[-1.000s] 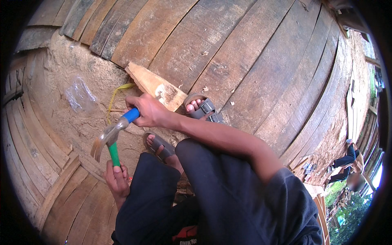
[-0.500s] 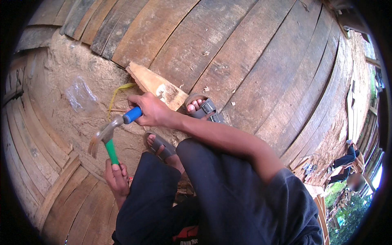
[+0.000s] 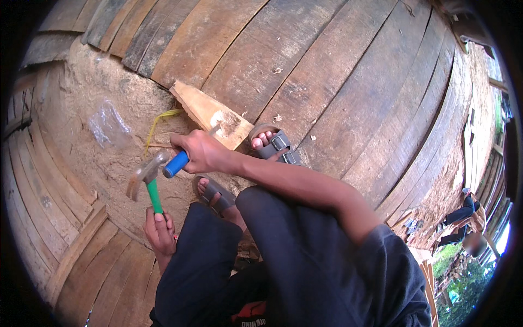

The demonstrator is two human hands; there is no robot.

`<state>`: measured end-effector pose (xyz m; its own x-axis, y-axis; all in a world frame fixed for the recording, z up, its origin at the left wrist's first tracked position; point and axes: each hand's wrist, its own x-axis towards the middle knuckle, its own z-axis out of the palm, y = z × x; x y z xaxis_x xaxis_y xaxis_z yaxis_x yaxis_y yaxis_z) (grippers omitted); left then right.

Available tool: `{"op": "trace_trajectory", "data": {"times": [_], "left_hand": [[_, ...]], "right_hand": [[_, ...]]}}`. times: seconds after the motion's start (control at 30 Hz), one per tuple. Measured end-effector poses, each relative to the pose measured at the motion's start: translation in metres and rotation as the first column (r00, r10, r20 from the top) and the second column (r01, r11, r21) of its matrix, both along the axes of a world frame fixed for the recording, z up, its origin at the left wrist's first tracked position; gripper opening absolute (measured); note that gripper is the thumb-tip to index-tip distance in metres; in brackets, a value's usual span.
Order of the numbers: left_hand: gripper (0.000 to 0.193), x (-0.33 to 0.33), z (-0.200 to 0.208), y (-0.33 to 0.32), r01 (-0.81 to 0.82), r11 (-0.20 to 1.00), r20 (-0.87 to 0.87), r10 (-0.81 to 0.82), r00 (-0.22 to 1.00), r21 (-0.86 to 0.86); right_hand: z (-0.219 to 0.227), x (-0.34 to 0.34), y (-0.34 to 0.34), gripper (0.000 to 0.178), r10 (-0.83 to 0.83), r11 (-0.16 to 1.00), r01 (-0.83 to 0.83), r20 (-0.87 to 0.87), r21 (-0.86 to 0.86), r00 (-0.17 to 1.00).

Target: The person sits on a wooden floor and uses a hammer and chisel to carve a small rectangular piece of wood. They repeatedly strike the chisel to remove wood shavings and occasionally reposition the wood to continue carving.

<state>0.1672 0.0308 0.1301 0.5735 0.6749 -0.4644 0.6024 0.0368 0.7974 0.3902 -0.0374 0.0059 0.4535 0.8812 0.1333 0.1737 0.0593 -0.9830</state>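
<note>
Right hand [image 3: 202, 152] fisted on hammer [image 3: 155, 170], left hand [image 3: 159, 231] gripping green tool [image 3: 154, 196]

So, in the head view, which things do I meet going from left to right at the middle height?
Plastic bag → hammer → right hand → wood wedge → sandal → person sitting far right.

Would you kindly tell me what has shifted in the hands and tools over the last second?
The right hand swung the hammer down, so its head now meets the top of the green-handled tool. The left hand kept its grip on that tool, upright. The wooden block, plastic bag and sandalled feet stayed put.
</note>
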Motion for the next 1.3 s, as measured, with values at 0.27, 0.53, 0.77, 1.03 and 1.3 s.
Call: {"op": "trace_trajectory", "data": {"times": [0.27, 0.53, 0.77, 1.03, 1.3], "left_hand": [[0.044, -0.011, -0.01, -0.004, -0.112, 0.994, 0.183, 0.107, 0.977, 0.018], [0.046, -0.015, -0.013, -0.002, -0.018, 0.999, 0.089, 0.015, 0.996, 0.035], [0.042, -0.019, -0.019, -0.004, -0.006, 1.0, 0.179, 0.003, 0.984, 0.017], [0.039, -0.01, -0.022, 0.0, -0.08, 0.991, 0.181, 0.098, 0.978, -0.108], [0.047, -0.015, -0.015, -0.001, -0.075, 0.991, 0.148, 0.091, 0.985, -0.114]], "right_hand": [[0.001, 0.002, 0.002, 0.016, -0.023, 0.999, 0.023, -0.028, 0.021, 0.999], [0.002, 0.006, 0.001, 0.016, -0.069, 0.998, 0.069, -0.039, 0.001, 0.997], [-0.002, 0.005, -0.003, 0.018, -0.021, 1.0, 0.021, -0.026, -0.009, 0.999], [-0.008, -0.006, -0.014, 0.019, 0.087, 0.994, -0.081, 0.089, -0.07, 0.992], [0.017, -0.008, -0.019, 0.018, -0.015, 0.997, 0.016, -0.021, 0.074, 1.0]]}}
